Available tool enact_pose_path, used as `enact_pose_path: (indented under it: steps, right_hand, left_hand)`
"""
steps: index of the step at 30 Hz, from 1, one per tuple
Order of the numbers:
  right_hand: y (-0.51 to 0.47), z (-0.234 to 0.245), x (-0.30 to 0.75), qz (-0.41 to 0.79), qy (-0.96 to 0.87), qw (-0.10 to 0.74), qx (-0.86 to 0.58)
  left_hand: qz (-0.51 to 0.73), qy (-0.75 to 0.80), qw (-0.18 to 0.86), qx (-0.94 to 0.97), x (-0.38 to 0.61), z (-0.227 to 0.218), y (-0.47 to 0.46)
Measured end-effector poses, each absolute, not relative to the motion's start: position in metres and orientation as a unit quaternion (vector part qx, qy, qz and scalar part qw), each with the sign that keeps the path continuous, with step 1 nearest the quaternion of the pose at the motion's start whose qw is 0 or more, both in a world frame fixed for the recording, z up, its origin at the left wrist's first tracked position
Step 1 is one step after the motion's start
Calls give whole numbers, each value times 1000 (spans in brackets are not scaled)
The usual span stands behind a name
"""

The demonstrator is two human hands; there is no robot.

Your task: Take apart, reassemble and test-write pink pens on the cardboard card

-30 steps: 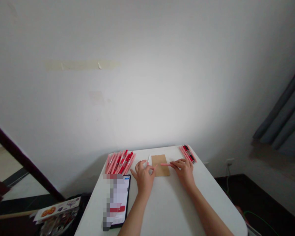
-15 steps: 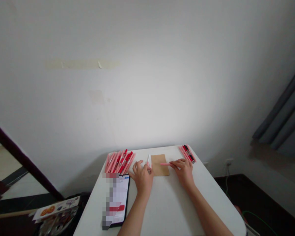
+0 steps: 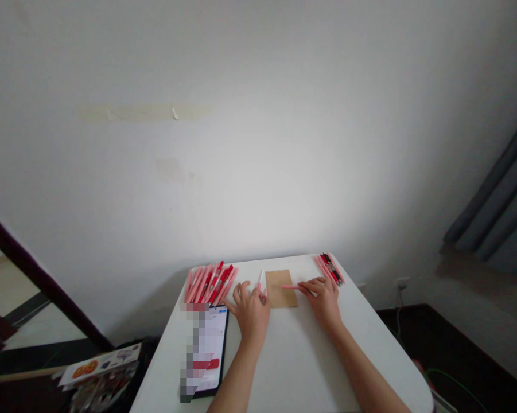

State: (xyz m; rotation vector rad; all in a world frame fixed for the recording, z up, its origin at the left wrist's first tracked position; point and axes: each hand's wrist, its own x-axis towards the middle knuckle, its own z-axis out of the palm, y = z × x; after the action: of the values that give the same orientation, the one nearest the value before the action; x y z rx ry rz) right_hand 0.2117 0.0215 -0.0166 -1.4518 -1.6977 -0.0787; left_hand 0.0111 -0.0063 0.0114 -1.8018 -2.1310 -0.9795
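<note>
Pink rod (image 3: 290,287) crosswise, end leftward

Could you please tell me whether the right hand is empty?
No, the right hand holds a slim pink stick, its free end pointing left.

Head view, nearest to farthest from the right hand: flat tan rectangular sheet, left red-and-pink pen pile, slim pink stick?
1. Slim pink stick: in the right hand.
2. Flat tan rectangular sheet: left of the hand.
3. Red-and-pink pen pile: far left.
</note>
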Motion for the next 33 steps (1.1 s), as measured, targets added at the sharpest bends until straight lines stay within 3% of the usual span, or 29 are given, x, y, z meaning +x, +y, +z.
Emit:
enact_pose_path:
  steps: [18,33]
  right_hand:
    - [23,-17,211,-5,-689,448,-570]
    - [17,-9,207,-15,-746,398,-534]
  left_hand:
    - [-348,-700,74,-620,12,16,-8]
    - [-317,-655,-20,-686,13,13,-5]
